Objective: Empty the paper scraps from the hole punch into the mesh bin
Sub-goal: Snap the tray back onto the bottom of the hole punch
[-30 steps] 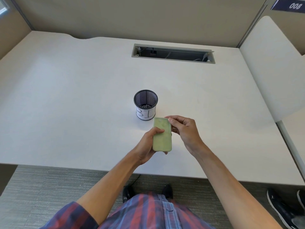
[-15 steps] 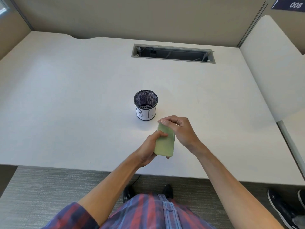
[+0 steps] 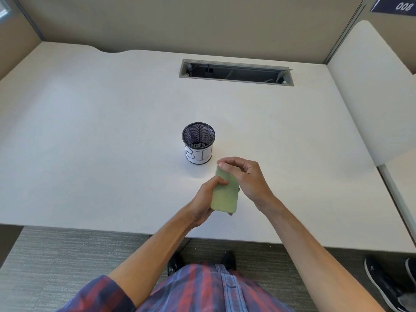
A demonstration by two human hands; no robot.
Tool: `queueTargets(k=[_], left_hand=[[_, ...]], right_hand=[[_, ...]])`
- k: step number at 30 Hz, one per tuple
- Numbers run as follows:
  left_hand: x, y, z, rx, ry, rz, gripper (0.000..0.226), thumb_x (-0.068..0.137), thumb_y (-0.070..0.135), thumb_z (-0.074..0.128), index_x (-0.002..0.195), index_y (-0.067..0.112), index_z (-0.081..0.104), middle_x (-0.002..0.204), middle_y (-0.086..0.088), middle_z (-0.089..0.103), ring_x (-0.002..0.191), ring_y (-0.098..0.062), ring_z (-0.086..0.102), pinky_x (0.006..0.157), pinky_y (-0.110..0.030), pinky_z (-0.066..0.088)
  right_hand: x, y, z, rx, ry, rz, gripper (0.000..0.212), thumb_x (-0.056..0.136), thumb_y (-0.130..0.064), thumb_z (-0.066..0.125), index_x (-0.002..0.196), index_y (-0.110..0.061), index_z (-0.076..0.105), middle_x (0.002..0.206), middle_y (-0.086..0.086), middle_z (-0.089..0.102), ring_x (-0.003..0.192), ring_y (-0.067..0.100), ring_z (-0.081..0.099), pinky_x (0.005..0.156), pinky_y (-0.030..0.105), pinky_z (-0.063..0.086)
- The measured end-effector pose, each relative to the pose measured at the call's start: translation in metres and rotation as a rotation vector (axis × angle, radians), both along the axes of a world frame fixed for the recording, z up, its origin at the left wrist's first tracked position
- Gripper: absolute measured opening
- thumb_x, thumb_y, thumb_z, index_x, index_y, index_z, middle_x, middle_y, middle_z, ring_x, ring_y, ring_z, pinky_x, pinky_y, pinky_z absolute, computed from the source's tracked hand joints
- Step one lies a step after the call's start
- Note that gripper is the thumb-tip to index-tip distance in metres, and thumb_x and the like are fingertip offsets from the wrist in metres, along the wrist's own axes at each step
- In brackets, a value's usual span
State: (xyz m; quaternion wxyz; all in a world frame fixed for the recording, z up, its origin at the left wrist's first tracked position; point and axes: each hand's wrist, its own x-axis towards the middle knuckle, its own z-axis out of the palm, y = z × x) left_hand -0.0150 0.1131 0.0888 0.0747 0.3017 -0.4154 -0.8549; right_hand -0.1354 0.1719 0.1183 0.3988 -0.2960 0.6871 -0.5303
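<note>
A pale green hole punch [image 3: 225, 194] is held above the white desk [image 3: 90, 131], its flat underside toward me. My left hand [image 3: 206, 199] grips its near left side from below. My right hand [image 3: 245, 176] holds its far end, fingers curled over the top edge. The black mesh bin [image 3: 198, 143] stands upright just beyond and left of the punch, with a white label wrapped round it and small paper scraps lying on its bottom. The punch's far end is close to the bin but apart from it.
A rectangular cable slot [image 3: 236, 73] is cut into the desk at the back. A white side panel [image 3: 371, 97] rises at the right. Beige partition walls close off the back. Dark shoes [image 3: 387, 287] stand on the carpet at the lower right.
The punch has tilted and shifted slightly toward me and right. My right hand slid over its far end, fingers curling across the top edge. The bin stayed put.
</note>
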Motion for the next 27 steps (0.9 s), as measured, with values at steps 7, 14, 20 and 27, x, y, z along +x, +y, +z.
queueTargets(k=[7, 14, 20, 27], left_hand=[[-0.001, -0.005, -0.007, -0.056, -0.054, 0.141, 0.047, 0.085, 0.054, 0.048, 0.116, 0.022, 0.065, 0.098, -0.006, 0.071, 0.093, -0.022, 0.063, 0.081, -0.045, 0.049], [-0.005, -0.006, 0.0, -0.074, -0.101, 0.236, 0.045, 0.1, 0.051, 0.035, 0.117, 0.018, 0.061, 0.104, -0.011, 0.068, 0.091, -0.02, 0.063, 0.072, -0.031, 0.05], [-0.007, -0.007, 0.001, -0.081, -0.06, 0.259, 0.048, 0.099, 0.053, 0.035, 0.111, 0.014, 0.062, 0.09, -0.01, 0.067, 0.079, -0.021, 0.063, 0.067, -0.032, 0.049], [-0.008, -0.008, 0.005, -0.07, -0.034, 0.281, 0.046, 0.099, 0.051, 0.034, 0.106, 0.016, 0.063, 0.085, -0.008, 0.067, 0.071, -0.019, 0.062, 0.058, -0.028, 0.047]], right_hand=[[0.002, 0.021, -0.018, -0.018, 0.205, -0.165, 0.022, 0.084, -0.022, 0.074, 0.105, -0.025, 0.071, 0.107, -0.01, 0.069, 0.094, 0.008, 0.063, 0.069, 0.017, 0.045], [0.017, 0.04, -0.022, -0.008, 0.195, -0.225, 0.025, 0.076, -0.023, 0.082, 0.097, -0.021, 0.07, 0.092, -0.007, 0.069, 0.083, 0.006, 0.064, 0.066, 0.018, 0.047], [0.024, 0.046, -0.019, -0.022, -0.002, -0.157, 0.005, 0.085, -0.014, 0.073, 0.082, -0.01, 0.071, 0.072, 0.002, 0.072, 0.065, 0.011, 0.065, 0.06, 0.017, 0.047], [0.028, 0.05, -0.014, -0.037, -0.222, -0.107, 0.014, 0.09, -0.005, 0.064, 0.096, -0.011, 0.075, 0.081, 0.003, 0.077, 0.076, 0.015, 0.073, 0.07, 0.022, 0.056]])
